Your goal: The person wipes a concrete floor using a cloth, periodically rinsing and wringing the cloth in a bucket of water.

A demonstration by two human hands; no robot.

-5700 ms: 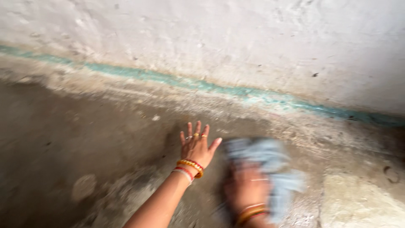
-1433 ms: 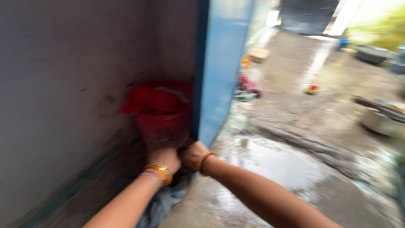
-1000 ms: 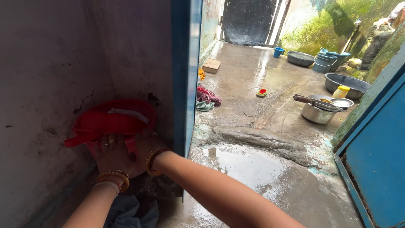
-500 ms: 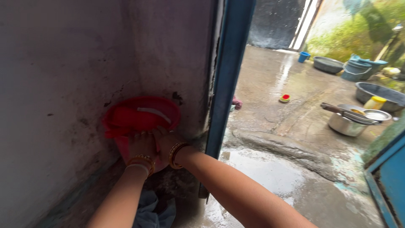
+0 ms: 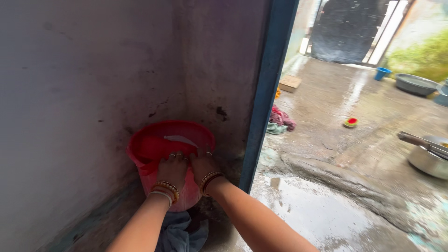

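Note:
A red plastic bucket (image 5: pixel 149 147) stands in the corner where the grey wall meets the blue door frame (image 5: pixel 268 88). My left hand (image 5: pixel 171 169) and my right hand (image 5: pixel 201 165) lie side by side on the near rim of the bucket, fingers curled over its edge. Both wrists wear orange and red bangles. A pale blue-grey cloth (image 5: pixel 179 233) lies on the floor under my forearms, just in front of the bucket. Something white shows inside the bucket.
Beyond the door frame lies a wet concrete yard (image 5: pixel 354 121) with a puddle (image 5: pixel 308 210). A heap of coloured clothes (image 5: pixel 281 120), a small red dish (image 5: pixel 351 122), a metal pot (image 5: pixel 427 156), a blue cup (image 5: pixel 382 73) and a grey basin (image 5: pixel 414 84) stand outside.
Earlier I was wiping the floor with the cloth in my right hand. Since then both hands have gone to the red bucket, and the bucket now sits more upright in the corner.

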